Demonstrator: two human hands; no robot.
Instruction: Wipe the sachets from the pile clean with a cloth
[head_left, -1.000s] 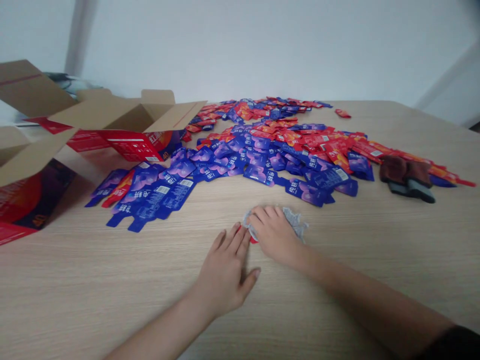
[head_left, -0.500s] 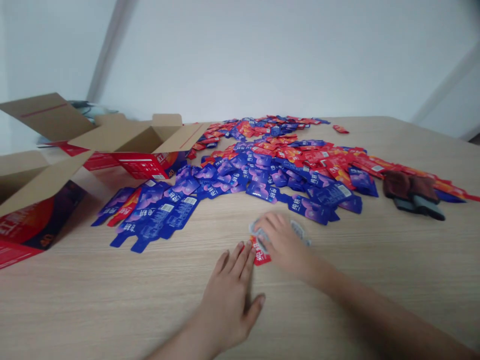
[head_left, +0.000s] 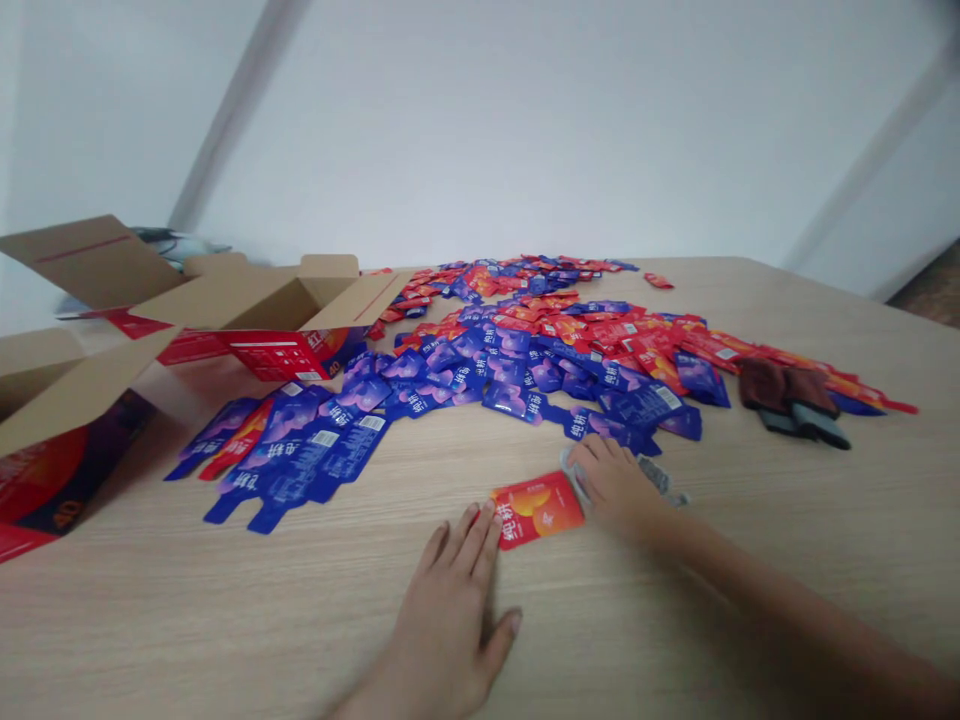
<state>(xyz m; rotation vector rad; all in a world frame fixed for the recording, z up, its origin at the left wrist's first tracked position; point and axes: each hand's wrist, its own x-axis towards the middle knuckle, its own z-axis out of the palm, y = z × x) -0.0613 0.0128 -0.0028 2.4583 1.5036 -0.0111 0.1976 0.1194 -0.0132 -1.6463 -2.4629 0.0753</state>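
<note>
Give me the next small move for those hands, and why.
Probably sweep the grey cloth leftward across the red packet: the right hand holds it by the packet's right end, while the left hand has fingertips on the left end, which should steady it.

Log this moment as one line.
left hand: on red packet, flat on table | right hand: on gray cloth | other packets: heaped beyond

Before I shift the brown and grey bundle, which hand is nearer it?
Right. The right hand, on the grey cloth, lies left of the bundle; the left hand, touching the red packet, lies farther left.
</note>
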